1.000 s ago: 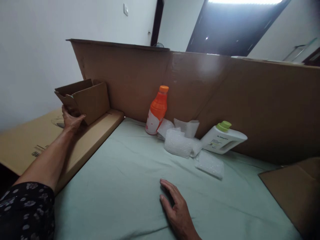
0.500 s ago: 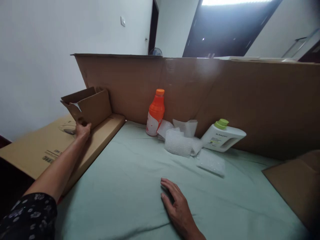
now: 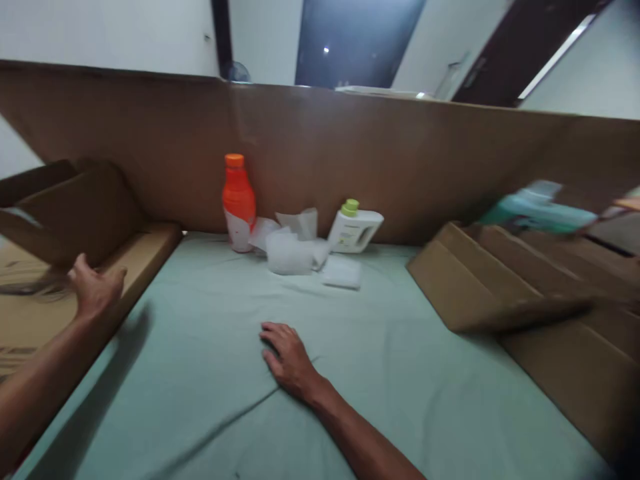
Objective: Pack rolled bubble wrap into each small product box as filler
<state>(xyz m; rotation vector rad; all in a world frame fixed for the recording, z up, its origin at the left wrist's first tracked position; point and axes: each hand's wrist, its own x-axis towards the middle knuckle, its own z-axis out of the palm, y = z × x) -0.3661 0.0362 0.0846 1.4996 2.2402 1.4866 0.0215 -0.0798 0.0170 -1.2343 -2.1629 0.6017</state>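
Now: left hand [image 3: 95, 288] fingers loosely spread, seemingly just below small box [image 3: 65, 207] | right hand [image 3: 286, 355] flat on sheet [image 3: 210, 373]

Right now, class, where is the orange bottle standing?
In the head view, the orange bottle stands upright left of centre, against the cardboard wall, beside the bubble wrap.

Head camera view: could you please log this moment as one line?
left hand open by small cardboard box | right hand flat on green sheet | orange bottle upright

Dim indoor light, motion blur strongest at both side edges, wide-angle bending of lines, soft arm shadow on cloth [image 3: 350, 373]
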